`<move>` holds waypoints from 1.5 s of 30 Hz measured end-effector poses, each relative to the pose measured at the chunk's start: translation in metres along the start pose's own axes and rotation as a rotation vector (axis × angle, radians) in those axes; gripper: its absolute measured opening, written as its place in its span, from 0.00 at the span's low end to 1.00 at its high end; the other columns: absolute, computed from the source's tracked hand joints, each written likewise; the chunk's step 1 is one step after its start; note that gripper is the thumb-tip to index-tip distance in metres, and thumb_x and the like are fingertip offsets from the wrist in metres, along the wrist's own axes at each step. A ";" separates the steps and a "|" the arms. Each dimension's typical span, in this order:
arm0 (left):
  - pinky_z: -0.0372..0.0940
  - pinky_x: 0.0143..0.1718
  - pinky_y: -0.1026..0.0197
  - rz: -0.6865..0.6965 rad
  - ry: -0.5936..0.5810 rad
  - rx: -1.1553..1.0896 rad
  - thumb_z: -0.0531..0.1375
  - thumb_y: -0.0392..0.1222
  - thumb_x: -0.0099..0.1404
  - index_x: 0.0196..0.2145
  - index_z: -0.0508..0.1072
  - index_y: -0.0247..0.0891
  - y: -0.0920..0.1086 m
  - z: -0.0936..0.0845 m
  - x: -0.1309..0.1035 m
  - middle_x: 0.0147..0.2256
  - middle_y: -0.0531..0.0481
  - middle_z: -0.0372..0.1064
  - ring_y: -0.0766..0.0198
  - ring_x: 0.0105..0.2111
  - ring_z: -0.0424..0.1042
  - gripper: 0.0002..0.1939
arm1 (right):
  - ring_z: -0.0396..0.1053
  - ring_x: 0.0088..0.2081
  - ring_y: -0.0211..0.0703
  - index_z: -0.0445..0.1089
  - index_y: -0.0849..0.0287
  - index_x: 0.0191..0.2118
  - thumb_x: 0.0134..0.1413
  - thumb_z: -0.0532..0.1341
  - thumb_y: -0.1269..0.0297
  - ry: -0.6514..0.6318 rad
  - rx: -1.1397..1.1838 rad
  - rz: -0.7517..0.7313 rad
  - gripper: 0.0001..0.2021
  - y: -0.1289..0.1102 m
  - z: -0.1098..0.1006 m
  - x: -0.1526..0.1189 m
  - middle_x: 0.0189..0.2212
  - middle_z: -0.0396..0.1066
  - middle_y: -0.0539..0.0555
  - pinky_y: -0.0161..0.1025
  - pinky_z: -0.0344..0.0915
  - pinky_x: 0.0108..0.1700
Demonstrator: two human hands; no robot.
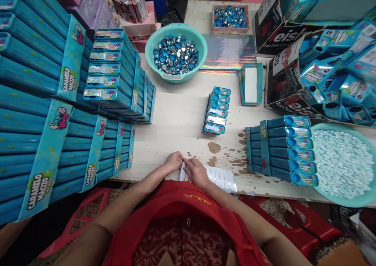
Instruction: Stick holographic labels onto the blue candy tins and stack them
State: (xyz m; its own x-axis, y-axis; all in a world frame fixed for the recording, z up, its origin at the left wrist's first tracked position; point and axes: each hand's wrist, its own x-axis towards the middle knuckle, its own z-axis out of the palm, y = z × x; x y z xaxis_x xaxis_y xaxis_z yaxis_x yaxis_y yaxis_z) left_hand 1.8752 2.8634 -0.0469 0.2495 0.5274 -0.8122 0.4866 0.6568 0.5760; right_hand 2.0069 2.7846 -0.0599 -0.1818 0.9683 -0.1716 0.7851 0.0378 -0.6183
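Observation:
A sheet of shiny labels [221, 178] lies at the table's front edge, its left end printed and its right part showing pale, silvery strips. My left hand [172, 162] pinches at the upper left corner of this sheet. Over the printed end, my right hand [196, 173] is closed, its fingertips meeting those of the left. Exactly what sits between the fingertips is too small to make out. Ahead of the hands stands a row of several blue candy tins [217, 111] with printed labels on their upper ends.
Stacked blue candy boxes [114, 94] line the left. A teal basin [176, 76] of caps stands behind, near a pink box [230, 29] of caps. On the right are a tin pack [282, 152], a basin of pale candies [343, 164] and a carton [282, 78] of tins.

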 end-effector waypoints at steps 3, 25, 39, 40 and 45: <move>0.56 0.19 0.69 -0.070 0.052 -0.006 0.53 0.25 0.51 0.28 0.61 0.38 0.000 0.001 0.000 0.15 0.61 0.55 0.72 0.15 0.58 0.10 | 0.67 0.42 0.49 0.69 0.54 0.49 0.57 0.54 0.67 -0.035 0.033 -0.051 0.15 0.001 0.001 -0.002 0.43 0.71 0.58 0.45 0.66 0.45; 0.63 0.32 0.63 0.401 -0.243 -0.059 0.57 0.50 0.58 0.37 0.68 0.36 0.063 -0.001 -0.013 0.28 0.50 0.71 0.65 0.29 0.70 0.15 | 0.64 0.25 0.37 0.66 0.58 0.26 0.46 0.62 0.56 0.355 0.807 0.325 0.11 -0.010 -0.107 0.035 0.23 0.68 0.48 0.35 0.61 0.29; 0.56 0.22 0.67 0.668 -0.171 0.255 0.50 0.33 0.57 0.33 0.59 0.39 0.229 -0.013 0.071 0.16 0.60 0.60 0.70 0.17 0.60 0.05 | 0.63 0.40 0.45 0.72 0.59 0.26 0.40 0.64 0.59 0.957 0.557 0.582 0.08 0.052 -0.163 0.150 0.35 0.64 0.55 0.44 0.60 0.48; 0.55 0.22 0.67 0.684 -0.159 0.281 0.49 0.32 0.57 0.33 0.59 0.39 0.235 -0.013 0.079 0.16 0.61 0.59 0.70 0.17 0.59 0.05 | 0.63 0.41 0.45 0.72 0.59 0.26 0.39 0.64 0.60 0.963 0.565 0.597 0.08 0.057 -0.165 0.157 0.36 0.64 0.55 0.44 0.60 0.49; 0.53 0.23 0.67 0.667 -0.117 0.284 0.50 0.30 0.55 0.31 0.57 0.40 0.243 -0.005 0.104 0.15 0.61 0.57 0.69 0.18 0.57 0.07 | 0.65 0.39 0.45 0.68 0.60 0.23 0.38 0.62 0.62 0.952 0.603 0.637 0.06 0.075 -0.163 0.177 0.33 0.68 0.55 0.42 0.62 0.46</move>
State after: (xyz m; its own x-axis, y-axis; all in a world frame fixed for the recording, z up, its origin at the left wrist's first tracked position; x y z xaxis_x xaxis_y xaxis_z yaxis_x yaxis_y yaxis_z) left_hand 2.0151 3.0807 0.0092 0.6487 0.6946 -0.3110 0.3939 0.0432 0.9181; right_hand 2.1298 2.9993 -0.0116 0.8093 0.5778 -0.1055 0.1427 -0.3676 -0.9190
